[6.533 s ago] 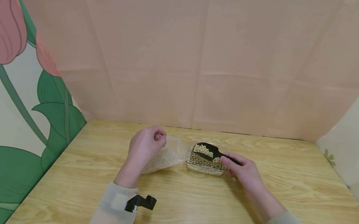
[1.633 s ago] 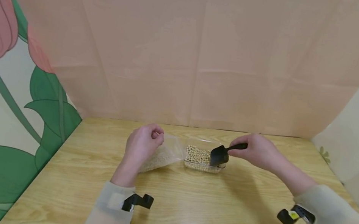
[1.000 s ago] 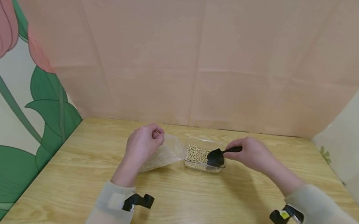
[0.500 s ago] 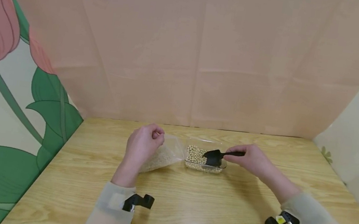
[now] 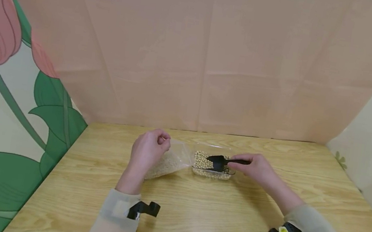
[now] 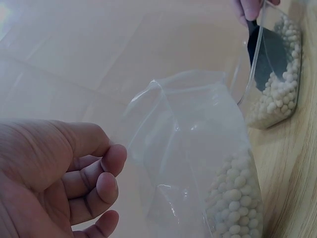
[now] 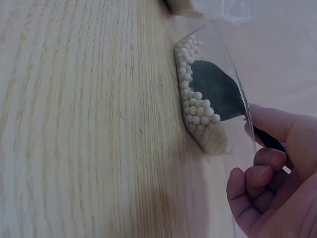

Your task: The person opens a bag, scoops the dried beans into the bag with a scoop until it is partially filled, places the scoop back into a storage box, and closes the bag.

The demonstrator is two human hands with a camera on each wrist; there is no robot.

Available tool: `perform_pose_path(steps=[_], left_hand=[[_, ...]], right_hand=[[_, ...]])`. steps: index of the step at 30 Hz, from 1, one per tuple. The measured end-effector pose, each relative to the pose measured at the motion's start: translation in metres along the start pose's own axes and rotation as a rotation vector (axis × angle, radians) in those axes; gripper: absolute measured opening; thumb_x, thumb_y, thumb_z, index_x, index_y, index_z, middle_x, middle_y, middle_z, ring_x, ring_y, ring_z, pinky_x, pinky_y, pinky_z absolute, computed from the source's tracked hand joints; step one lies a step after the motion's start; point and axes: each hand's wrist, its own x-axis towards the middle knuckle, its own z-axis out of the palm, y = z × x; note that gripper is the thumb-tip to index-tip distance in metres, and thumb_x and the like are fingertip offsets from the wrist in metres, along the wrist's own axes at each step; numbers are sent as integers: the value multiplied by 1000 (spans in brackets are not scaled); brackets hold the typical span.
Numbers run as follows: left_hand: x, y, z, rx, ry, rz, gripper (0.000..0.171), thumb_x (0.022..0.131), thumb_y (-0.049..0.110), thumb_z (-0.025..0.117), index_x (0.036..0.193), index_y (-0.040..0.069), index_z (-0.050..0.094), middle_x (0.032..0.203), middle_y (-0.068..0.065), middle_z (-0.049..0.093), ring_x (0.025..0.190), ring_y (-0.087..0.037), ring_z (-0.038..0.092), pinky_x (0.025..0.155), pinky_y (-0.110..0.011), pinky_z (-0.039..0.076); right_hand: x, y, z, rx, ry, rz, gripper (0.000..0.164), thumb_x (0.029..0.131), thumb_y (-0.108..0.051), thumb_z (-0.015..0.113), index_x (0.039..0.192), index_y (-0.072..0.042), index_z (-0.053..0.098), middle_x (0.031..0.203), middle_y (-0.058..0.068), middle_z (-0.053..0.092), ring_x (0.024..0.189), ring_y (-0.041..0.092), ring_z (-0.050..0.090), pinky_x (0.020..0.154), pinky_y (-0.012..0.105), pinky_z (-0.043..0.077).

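My left hand point(image 5: 148, 151) pinches the top edge of a clear plastic bag point(image 6: 190, 114) between thumb and forefinger. Small round pale balls, soybean-like point(image 6: 235, 198), fill the bag's lower part. Just right of it stands a clear rectangular container point(image 5: 212, 171) holding more of the same balls point(image 7: 200, 111). With my right hand point(image 5: 257, 168) I grip the handle of a black scoop point(image 5: 218, 162). Its blade is inside the container, pushed partly into the balls and pointing left. The container's near wall stands in front of part of the blade in the right wrist view.
Both things rest on a wood-grain table point(image 5: 194, 212). A pinkish cloth backdrop point(image 5: 208, 55) rises behind its far edge. Flower-printed panels point(image 5: 11, 115) flank the left and right sides.
Over the last second or so, my right hand has lowered, and the scoop's blade has slid left through the balls from the container's right end. My left hand stays put with the bag.
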Motion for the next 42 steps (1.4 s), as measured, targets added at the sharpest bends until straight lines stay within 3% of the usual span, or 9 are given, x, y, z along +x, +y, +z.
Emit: perform_pose_path(steps=[10, 20, 26, 33, 42], left_hand=[[-1, 0, 0, 0, 0, -7, 13, 104, 17, 72, 110, 10, 82, 85, 2, 74, 66, -16, 62, 66, -36, 49], [-1, 0, 2, -10, 3, -3, 13, 104, 17, 72, 109, 11, 82, 86, 2, 75, 67, -16, 63, 66, -36, 50], [0, -1, 1, -8, 7, 9, 13, 104, 17, 72, 109, 10, 82, 86, 2, 75, 67, -16, 64, 67, -36, 50], [0, -2, 1, -10, -1, -3, 13, 104, 17, 72, 110, 10, 82, 86, 2, 75, 67, -16, 63, 66, -36, 50], [2, -3, 1, -14, 1, -3, 13, 104, 16, 72, 110, 10, 82, 84, 3, 75, 66, -16, 63, 66, -36, 50]], right_hand=[[5, 2, 11, 42, 11, 22, 55, 97, -45, 85, 139, -9, 77, 137, 17, 74, 94, 27, 72, 83, 45, 59], [6, 1, 24, 56, 38, 26, 47, 98, -45, 84, 134, -15, 81, 139, 15, 74, 92, 23, 73, 95, 45, 54], [8, 0, 29, 38, 53, 22, 50, 99, -48, 83, 136, -15, 80, 146, 17, 70, 105, 25, 67, 96, 45, 51], [8, 0, 34, 78, 62, 20, 52, 99, -47, 84, 139, -14, 78, 151, 18, 66, 131, 32, 61, 109, 52, 48], [6, 1, 34, 149, 70, 19, 51, 98, -47, 85, 137, -14, 80, 151, 14, 67, 139, 32, 58, 106, 47, 47]])
